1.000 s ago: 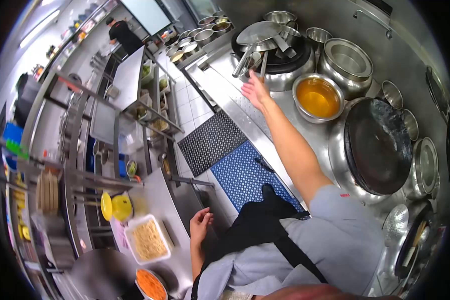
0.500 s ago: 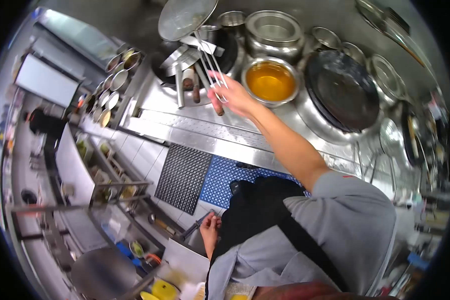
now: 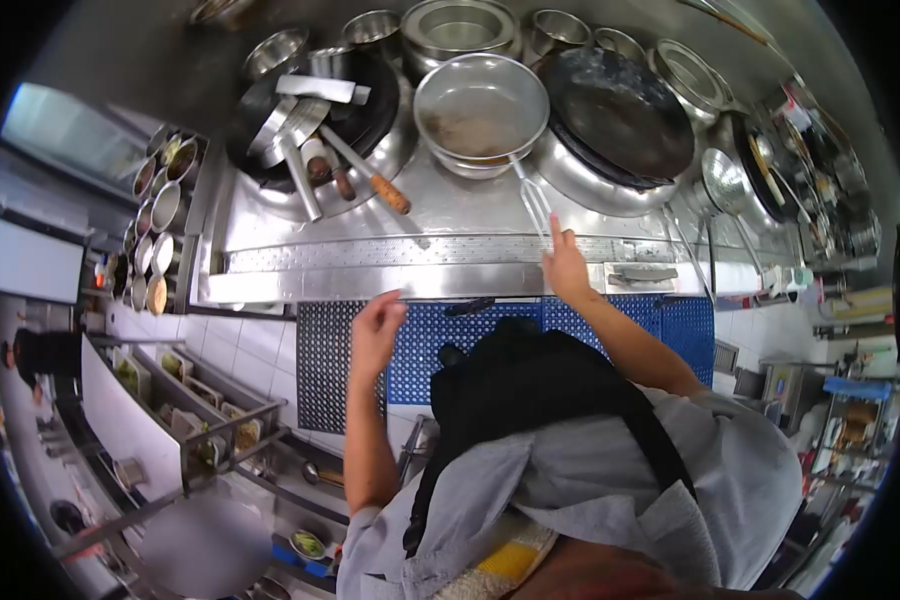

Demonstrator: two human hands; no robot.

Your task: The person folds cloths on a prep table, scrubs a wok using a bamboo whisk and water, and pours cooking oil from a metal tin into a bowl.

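A round fine-mesh strainer [image 3: 480,105] rests over the metal bowl [image 3: 473,168], hiding most of what is in it. Its looped wire handle [image 3: 535,200] points toward me. My right hand [image 3: 567,268] is closed at the handle's end, with one finger stretched along it. My left hand [image 3: 375,330] hovers above the mats near the counter's front edge. Its fingers are loosely curled and apart, holding nothing visible. To the left, a spatula [image 3: 295,135], a cleaver-like blade [image 3: 320,88] and several handled tools lie across a dark wok [image 3: 375,110].
A black wok [image 3: 625,120] stands right of the strainer. Metal pots [image 3: 460,25] line the back. A perforated ladle [image 3: 725,180] lies at right. Small bowls [image 3: 167,208] stand at left. Blue matting [image 3: 415,370] covers the floor; a person [image 3: 45,358] is at far left.
My right hand has brought the strainer from above the left wok to the bowl, covering the amber liquid. My left hand has risen toward the counter. The view has turned.
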